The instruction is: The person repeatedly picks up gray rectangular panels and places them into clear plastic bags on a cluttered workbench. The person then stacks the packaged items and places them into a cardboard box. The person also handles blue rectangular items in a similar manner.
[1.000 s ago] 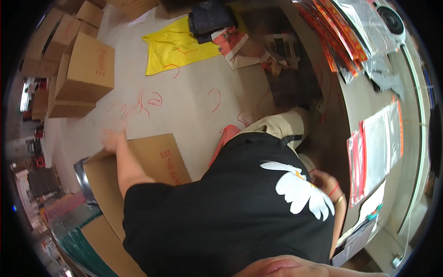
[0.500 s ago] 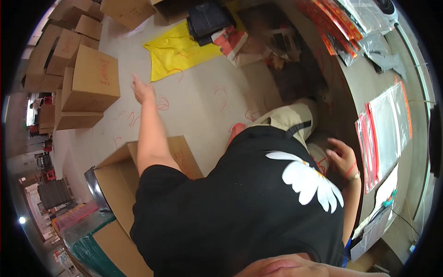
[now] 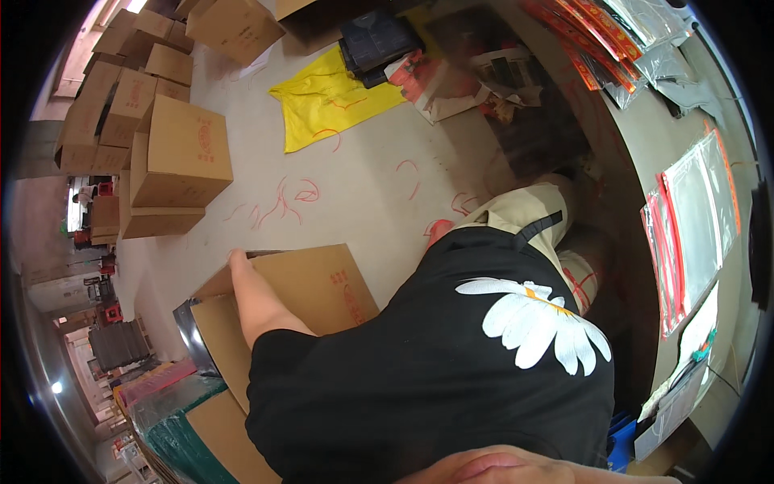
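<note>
My left hand (image 3: 237, 258) is low at the upper rim of an open cardboard box (image 3: 318, 282) beside my left side. It appears to touch the box's far corner, but the fingers are mostly hidden, so their grip does not show. Red printing marks the box's outer side. My right hand is out of sight; my black shirt with a white flower hides that side. To my right, clear plastic bags (image 3: 701, 218) with red and orange edges lie stacked on the table (image 3: 621, 153).
Several closed cardboard boxes (image 3: 189, 149) stand at the far left. A yellow sack (image 3: 322, 105) lies on the floor, with dark folded packs (image 3: 379, 44) on its far end. Wrapped green goods (image 3: 189, 440) sit low at the left. More orange-edged bags (image 3: 584, 40) lie at the far right.
My left hand has come back from reaching out over the floor, down to the open box's rim. My right hand has gone out of view. The whole view has shifted slightly.
</note>
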A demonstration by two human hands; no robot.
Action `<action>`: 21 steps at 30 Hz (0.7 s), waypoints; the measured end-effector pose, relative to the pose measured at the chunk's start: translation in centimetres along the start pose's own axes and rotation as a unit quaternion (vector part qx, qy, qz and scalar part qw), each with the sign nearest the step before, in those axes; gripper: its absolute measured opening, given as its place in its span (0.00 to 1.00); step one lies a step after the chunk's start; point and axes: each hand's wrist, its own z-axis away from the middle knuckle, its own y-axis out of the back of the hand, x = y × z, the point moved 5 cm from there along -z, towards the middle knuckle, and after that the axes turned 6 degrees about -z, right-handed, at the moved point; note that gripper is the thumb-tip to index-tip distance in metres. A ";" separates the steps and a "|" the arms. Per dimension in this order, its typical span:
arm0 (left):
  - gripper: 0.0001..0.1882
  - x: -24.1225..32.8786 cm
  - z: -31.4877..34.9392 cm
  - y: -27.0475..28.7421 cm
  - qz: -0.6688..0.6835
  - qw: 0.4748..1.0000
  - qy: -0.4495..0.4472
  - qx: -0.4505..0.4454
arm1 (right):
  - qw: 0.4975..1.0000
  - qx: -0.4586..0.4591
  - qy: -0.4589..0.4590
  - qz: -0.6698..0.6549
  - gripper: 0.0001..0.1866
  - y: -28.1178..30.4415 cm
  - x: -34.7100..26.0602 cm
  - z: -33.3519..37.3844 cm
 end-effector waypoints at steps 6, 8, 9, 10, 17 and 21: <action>0.21 1.1 15.5 -17.3 -0.025 0.976 -0.130 -0.171 | 0.991 0.023 0.121 -0.057 0.25 3.7 -12.4 0.3; 0.25 1.9 20.5 -20.6 -0.118 0.943 -0.258 -0.174 | 0.961 0.063 0.259 -0.069 0.22 8.3 -20.2 4.4; 0.29 2.2 23.6 -22.4 -0.126 0.942 -0.235 -0.204 | 0.943 0.049 0.314 -0.097 0.22 10.4 -23.6 6.3; 0.33 3.2 26.1 -24.0 -0.132 0.939 -0.215 -0.233 | 0.920 0.036 0.368 -0.126 0.21 12.3 -26.4 8.3; 0.48 7.3 38.8 -33.6 -0.251 0.817 -0.343 -0.389 | 0.574 -0.331 0.496 -0.561 0.32 22.0 -31.4 26.0; 0.48 7.5 47.9 -35.4 -0.325 0.740 -0.394 -0.438 | 0.583 -0.177 -0.022 -0.793 0.25 8.2 -15.4 13.5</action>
